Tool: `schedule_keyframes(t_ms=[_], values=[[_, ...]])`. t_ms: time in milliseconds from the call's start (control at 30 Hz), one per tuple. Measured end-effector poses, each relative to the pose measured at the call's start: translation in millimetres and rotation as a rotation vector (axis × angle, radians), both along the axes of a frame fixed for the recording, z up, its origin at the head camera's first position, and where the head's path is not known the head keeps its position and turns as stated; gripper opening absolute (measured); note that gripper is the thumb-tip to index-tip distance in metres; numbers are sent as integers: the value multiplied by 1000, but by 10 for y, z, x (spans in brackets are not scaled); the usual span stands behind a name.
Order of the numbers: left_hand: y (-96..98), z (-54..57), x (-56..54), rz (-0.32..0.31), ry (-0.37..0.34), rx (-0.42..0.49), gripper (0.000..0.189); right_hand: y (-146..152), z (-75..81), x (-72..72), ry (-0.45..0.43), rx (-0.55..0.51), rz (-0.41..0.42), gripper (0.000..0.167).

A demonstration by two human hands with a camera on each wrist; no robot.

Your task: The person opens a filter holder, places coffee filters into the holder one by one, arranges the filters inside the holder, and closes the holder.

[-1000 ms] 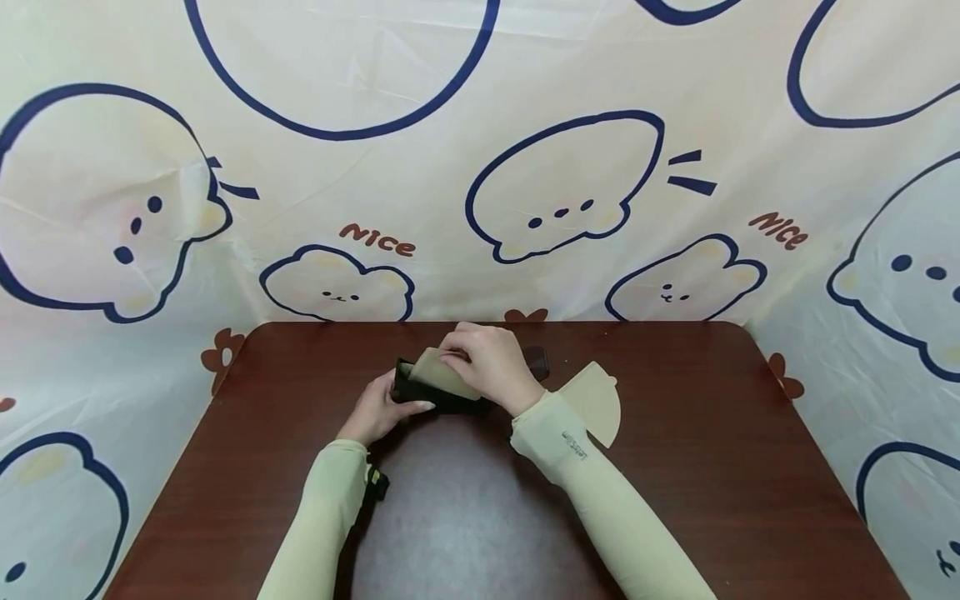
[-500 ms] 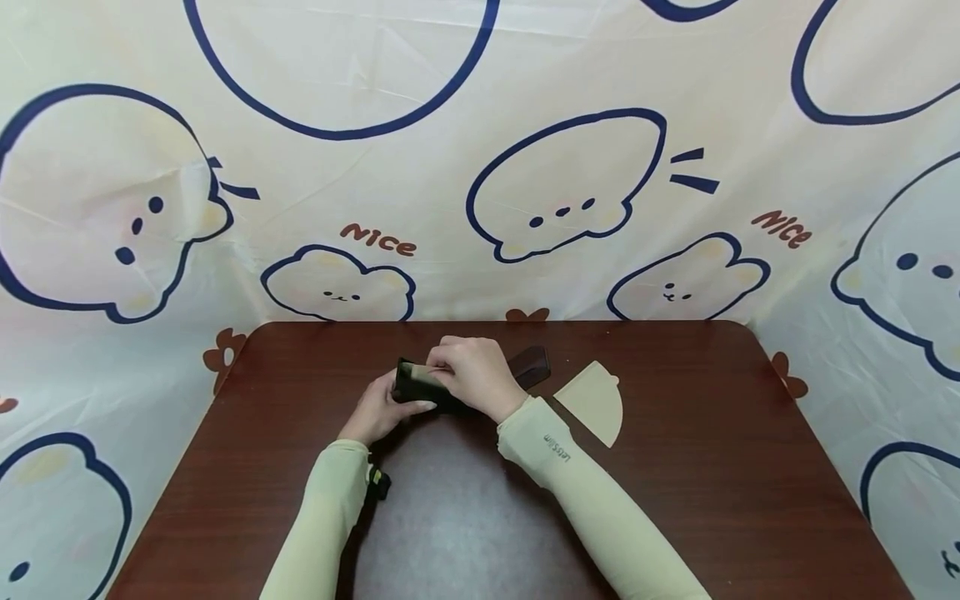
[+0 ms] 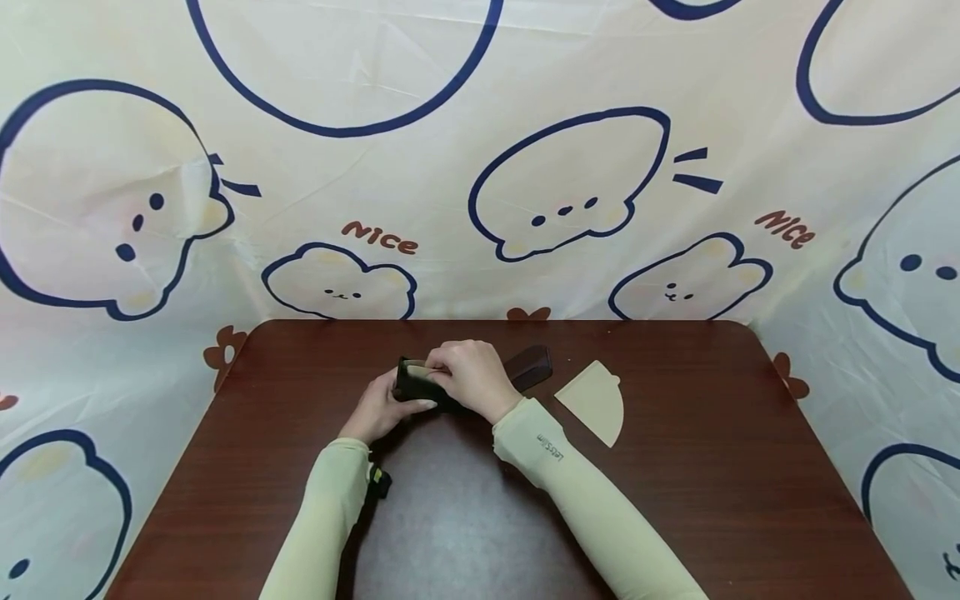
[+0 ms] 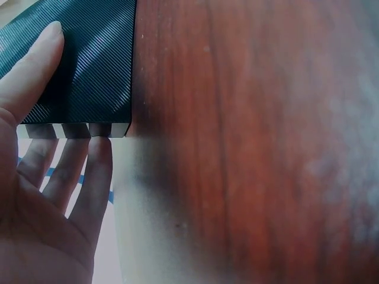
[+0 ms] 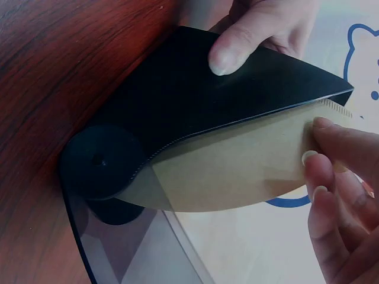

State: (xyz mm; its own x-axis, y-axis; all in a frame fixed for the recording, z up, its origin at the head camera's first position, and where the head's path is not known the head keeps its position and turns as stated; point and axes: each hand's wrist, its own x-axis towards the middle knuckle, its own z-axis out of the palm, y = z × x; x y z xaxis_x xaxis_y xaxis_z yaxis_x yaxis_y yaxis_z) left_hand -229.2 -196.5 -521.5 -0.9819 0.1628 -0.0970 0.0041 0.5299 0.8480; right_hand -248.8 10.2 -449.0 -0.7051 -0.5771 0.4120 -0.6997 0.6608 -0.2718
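A black fan-shaped coffee filter case (image 3: 411, 388) lies tilted in my left hand (image 3: 377, 410). In the left wrist view, my thumb presses the ridged face of the case (image 4: 95, 71) while fingers of my left hand (image 4: 59, 201) support its edge. My right hand (image 3: 477, 379) pinches tan coffee filter paper by its outer edge. The right wrist view shows this filter paper (image 5: 231, 163) partly inside the case (image 5: 189, 89), its curved side sticking out near my right hand (image 5: 343, 195). From the round pivot, the translucent lid (image 5: 160, 254) is swung aside.
To the right, a loose tan coffee filter (image 3: 595, 403) lies flat on the brown table (image 3: 712, 467). The swung-out lid (image 3: 531, 367) extends behind my right hand. A printed cloth (image 3: 450, 183) hangs beyond the table's far edge.
My right hand has moved left and slightly down, and the filter paper has sunk deeper into the case. More of the lid now shows. My left hand keeps its place.
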Motion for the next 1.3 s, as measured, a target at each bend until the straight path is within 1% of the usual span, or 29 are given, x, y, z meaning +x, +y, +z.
schedule_keyframes(t_ms=[300,600,900,1133,1300], values=[[-34,-25,11,5,-44,9,55,-26,-70,12,-32,-9,-2,10],[-29,-15,-15,5,-43,13,53,2,-67,-10,-24,1,-1,8],[-6,0,-33,-2,-15,5,55,72,26,-13,-27,-40,-8,9],[2,-6,-22,6,-36,-19,53,173,160,52,-50,-109,5,8],[8,-9,-18,7,-33,-29,51,322,268,66,-53,-164,-9,9]])
